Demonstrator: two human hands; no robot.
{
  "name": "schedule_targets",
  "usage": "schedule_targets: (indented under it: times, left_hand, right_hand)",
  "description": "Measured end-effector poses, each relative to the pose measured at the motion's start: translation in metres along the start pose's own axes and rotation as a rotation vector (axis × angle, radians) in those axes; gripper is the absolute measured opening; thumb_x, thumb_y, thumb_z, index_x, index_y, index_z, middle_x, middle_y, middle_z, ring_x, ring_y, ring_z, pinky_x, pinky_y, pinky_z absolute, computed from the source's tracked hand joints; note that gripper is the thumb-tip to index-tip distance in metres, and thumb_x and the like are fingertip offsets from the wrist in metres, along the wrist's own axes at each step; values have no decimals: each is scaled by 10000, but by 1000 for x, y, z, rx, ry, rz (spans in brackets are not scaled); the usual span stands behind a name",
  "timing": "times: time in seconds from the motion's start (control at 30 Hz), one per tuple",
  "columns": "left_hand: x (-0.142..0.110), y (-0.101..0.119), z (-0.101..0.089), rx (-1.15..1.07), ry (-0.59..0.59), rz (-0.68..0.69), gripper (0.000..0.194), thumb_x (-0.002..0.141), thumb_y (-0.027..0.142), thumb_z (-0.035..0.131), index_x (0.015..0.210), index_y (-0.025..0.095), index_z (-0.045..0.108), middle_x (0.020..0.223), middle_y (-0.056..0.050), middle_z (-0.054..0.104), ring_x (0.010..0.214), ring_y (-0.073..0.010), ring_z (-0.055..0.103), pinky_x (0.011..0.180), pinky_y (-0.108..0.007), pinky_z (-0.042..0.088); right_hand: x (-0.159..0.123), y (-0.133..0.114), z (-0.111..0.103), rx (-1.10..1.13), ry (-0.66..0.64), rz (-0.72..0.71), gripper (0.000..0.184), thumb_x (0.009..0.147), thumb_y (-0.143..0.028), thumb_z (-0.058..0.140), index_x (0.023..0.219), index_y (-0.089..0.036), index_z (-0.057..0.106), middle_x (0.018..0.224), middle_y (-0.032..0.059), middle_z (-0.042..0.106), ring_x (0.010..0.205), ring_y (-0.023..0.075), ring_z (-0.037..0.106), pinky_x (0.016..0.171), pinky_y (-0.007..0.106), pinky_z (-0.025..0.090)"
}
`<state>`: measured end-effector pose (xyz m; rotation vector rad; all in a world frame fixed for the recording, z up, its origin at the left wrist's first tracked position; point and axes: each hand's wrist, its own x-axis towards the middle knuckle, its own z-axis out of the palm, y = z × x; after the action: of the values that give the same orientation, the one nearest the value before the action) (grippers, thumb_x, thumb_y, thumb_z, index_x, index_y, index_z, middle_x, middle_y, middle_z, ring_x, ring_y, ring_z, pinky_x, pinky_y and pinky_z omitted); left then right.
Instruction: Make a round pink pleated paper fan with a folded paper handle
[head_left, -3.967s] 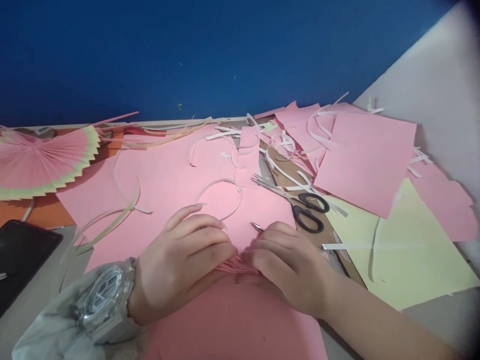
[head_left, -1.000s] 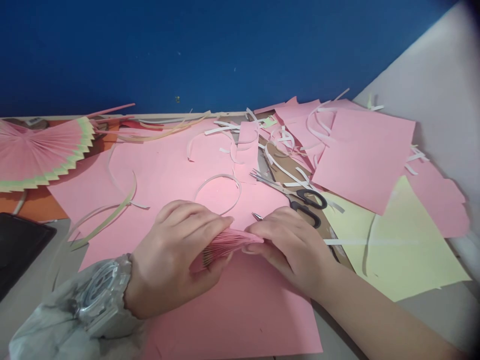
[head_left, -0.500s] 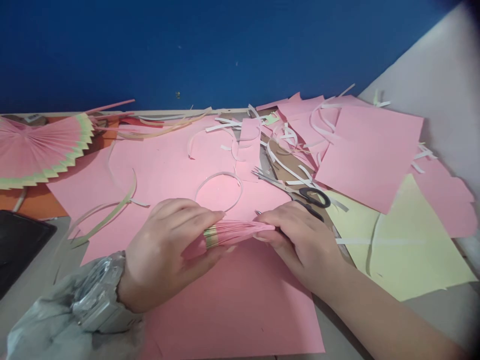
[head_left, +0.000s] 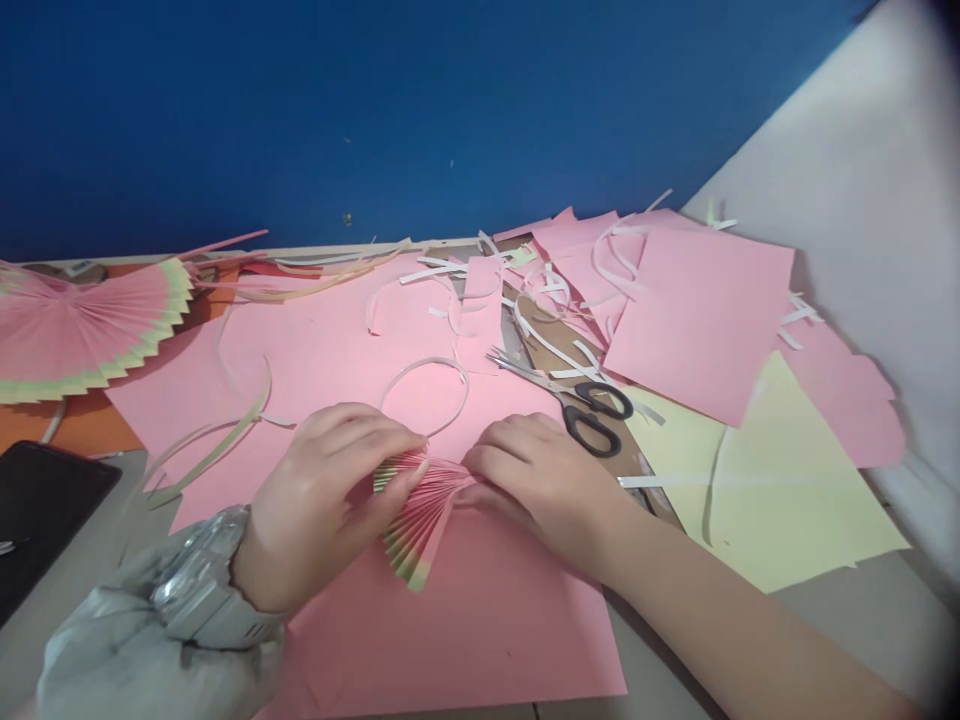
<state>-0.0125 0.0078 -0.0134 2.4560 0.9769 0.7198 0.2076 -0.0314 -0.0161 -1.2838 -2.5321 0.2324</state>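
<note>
Between my hands is a pleated pink paper fan (head_left: 427, 515) with a yellow-green edge, partly spread toward me. My left hand (head_left: 337, 490), with a watch at the wrist, pinches the folds near the coloured edge. My right hand (head_left: 536, 490) grips the narrow gathered end, its fingertips partly hidden behind the paper. Under both hands lies a large pink sheet (head_left: 465, 630). Just beyond my fingers a thin paper strip curls into a ring (head_left: 384, 390). Scissors with black handles (head_left: 596, 445) rest beyond my right hand.
An opened pink fan with a yellow-green border (head_left: 82, 340) lies at the left, above a black flat device (head_left: 52, 520). Pink sheets (head_left: 697, 320) and pale yellow paper (head_left: 795, 490) cover the right. Paper strips are scattered around. A blue wall (head_left: 450, 110) stands behind.
The pleated fan has gone from a tight stack to partly spread, its lower folds opening downward toward me. Both hands have moved slightly left in view, and the camera has shifted.
</note>
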Motion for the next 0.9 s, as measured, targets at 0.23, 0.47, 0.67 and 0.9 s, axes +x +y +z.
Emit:
schedule_targets:
  times: [0.23,0.47,0.67,0.9]
  left_hand:
    - [0,5,-4,-111,-57,-54,135,853,186,580,972,202,643,928,-12,695,939,-173,561,869,-326,421]
    - [-3,3,-6,-259,116,-190,157,885,223,525,978,209,651,977,-37,667,976,-193,568,901,-340,415]
    - [-4,-11,-7,-459,358,-351,212,939,333,431,1009,207,586,941,-35,637,923,-174,596,821,-310,479]
    - [-5,-22,-5,-697,468,-395,293,909,361,516,1102,146,566,1032,-66,618,862,-179,621,739,-370,530]
  right_hand:
    - [0,-3,-1,-111,-121,-102,430,937,-509,344,842,-164,582,820,46,597,767,198,497,684,324,345]
    - [0,-7,-7,-123,-117,-77,440,869,-578,440,903,-160,574,877,65,597,813,220,509,712,346,357]
    - [-1,-10,-10,-101,-46,-60,589,811,-662,448,1053,-138,565,967,101,614,885,246,522,782,380,387]
    - [5,-14,-4,-93,10,-138,253,963,-300,421,1140,-199,571,1092,83,624,1015,195,537,892,363,417]
